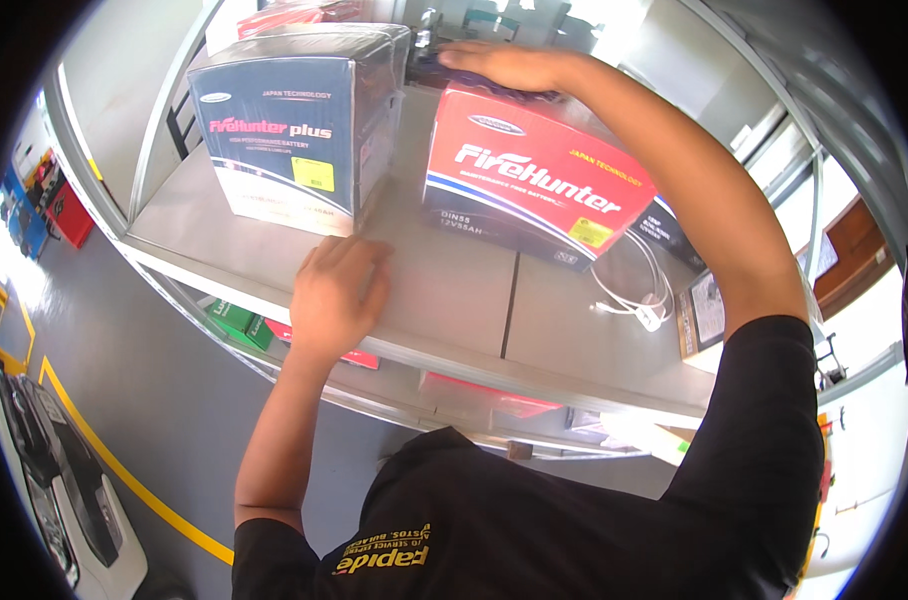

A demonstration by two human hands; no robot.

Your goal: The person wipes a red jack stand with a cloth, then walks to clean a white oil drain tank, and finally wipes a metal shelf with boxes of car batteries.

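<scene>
My right hand (509,68) reaches over the top of a red and dark blue battery box (534,165), its fingers stretched along the top. Under the palm lies a bunched dark purple cloth (474,80), pressed against the box. My left hand (336,300) rests near the front of the shelf (444,290), fingers loosely bent and thumb apart, with nothing in it. Its fingertips are close to the lower edge of a dark blue and white battery box (284,130) in clear wrap; whether they touch it, I cannot tell.
A white cable (652,315) lies coiled beside the red box, with a black box (674,230) behind it. A smaller carton (702,310) stands at the right end. Green boxes (239,325) sit on the lower shelf. A vehicle (64,490) stands at lower left, by a yellow floor line (124,475).
</scene>
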